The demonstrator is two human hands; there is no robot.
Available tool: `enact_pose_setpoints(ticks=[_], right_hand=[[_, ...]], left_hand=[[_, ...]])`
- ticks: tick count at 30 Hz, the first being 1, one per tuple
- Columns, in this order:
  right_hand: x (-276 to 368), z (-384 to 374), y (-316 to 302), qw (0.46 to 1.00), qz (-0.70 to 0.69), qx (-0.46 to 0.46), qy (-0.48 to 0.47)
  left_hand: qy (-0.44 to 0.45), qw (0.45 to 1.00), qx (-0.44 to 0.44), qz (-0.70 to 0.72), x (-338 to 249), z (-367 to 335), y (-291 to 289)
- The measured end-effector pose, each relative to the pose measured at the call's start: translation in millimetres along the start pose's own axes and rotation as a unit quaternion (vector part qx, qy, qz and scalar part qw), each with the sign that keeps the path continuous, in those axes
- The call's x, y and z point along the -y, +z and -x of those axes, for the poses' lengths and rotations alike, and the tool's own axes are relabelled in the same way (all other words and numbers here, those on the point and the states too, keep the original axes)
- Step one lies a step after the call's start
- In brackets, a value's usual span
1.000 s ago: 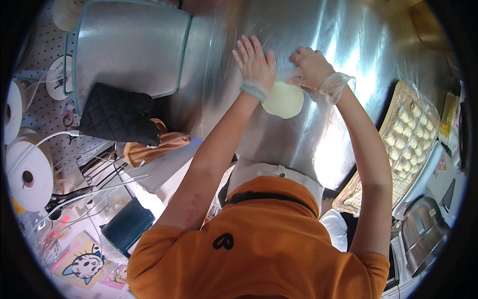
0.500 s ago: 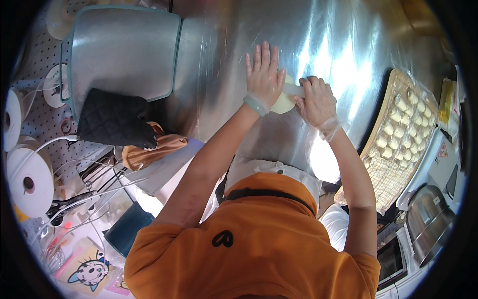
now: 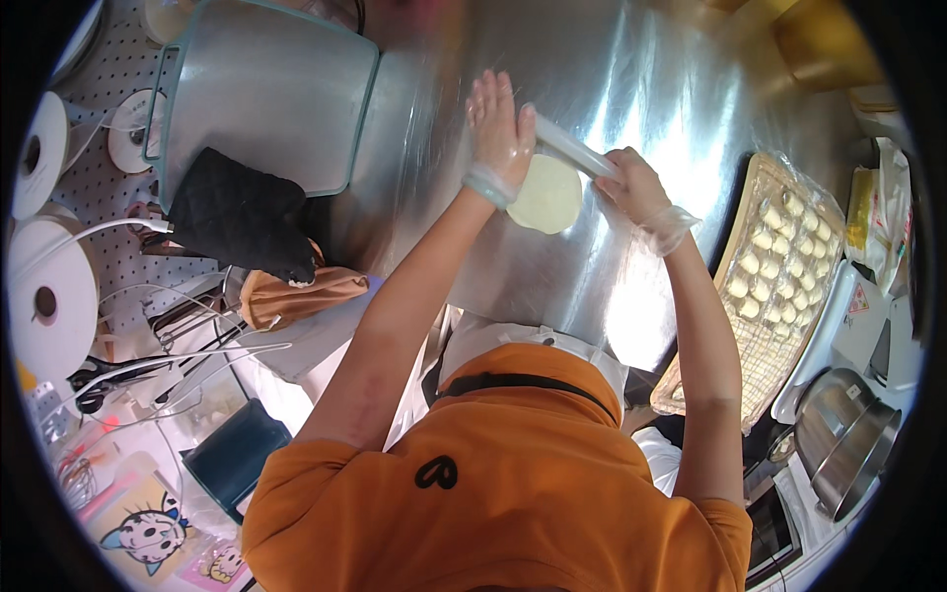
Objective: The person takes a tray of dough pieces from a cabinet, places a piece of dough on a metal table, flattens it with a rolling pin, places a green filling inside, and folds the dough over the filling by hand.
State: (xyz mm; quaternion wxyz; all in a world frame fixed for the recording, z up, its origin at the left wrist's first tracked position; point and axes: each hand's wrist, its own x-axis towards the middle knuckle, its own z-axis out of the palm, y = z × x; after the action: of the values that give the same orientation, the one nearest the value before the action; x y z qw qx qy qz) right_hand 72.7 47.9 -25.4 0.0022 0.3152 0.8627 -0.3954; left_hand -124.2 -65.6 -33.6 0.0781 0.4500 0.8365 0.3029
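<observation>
A pale round sheet of dough (image 3: 547,195) lies flat on the shiny metal worktop. Just beyond its far edge, a whitish rolling pin (image 3: 572,148) slants from upper left to lower right. My right hand (image 3: 639,187) is closed round the pin's right end. On the dough's left side, my left hand (image 3: 500,133) has its fingers stretched out, its thumb side by the pin's far left end; whether it touches the pin I cannot tell. Clear plastic gloves cover both hands, with a loose cuff at the right wrist.
On the right stands a wicker tray (image 3: 669,397) holding several rows of small pale dough pieces under clear plastic. Metal bowls (image 3: 838,424) sit lower right. To the left are a green-rimmed metal-coloured panel (image 3: 276,94), a black oven mitt (image 3: 237,217), cables and white spools (image 3: 54,296).
The rolling pin has moved off the dough to its far side and tilted more. My left hand has shifted left and away from me, leaving the dough sheet uncovered.
</observation>
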Motion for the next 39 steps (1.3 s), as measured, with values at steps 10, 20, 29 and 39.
enact_pose_setpoints(ticks=[10, 20, 29, 39], right_hand=[[46, 89, 2, 0.951, 0.233, -0.066, -0.193], [64, 161, -41, 0.907, 0.348, -0.069, -0.225], [88, 135, 19, 0.955, 0.187, 0.066, -0.222], [40, 53, 11, 0.96, 0.152, -0.211, -0.098]], left_hand=[[0.219, 0.919, 0.316, -0.084, -75, 80, -34], [0.272, 0.909, 0.299, -0.098, -58, 102, -85], [0.237, 0.921, 0.3, -0.07, -61, 143, -85], [-0.08, 0.976, 0.196, -0.058, 47, 157, -107]])
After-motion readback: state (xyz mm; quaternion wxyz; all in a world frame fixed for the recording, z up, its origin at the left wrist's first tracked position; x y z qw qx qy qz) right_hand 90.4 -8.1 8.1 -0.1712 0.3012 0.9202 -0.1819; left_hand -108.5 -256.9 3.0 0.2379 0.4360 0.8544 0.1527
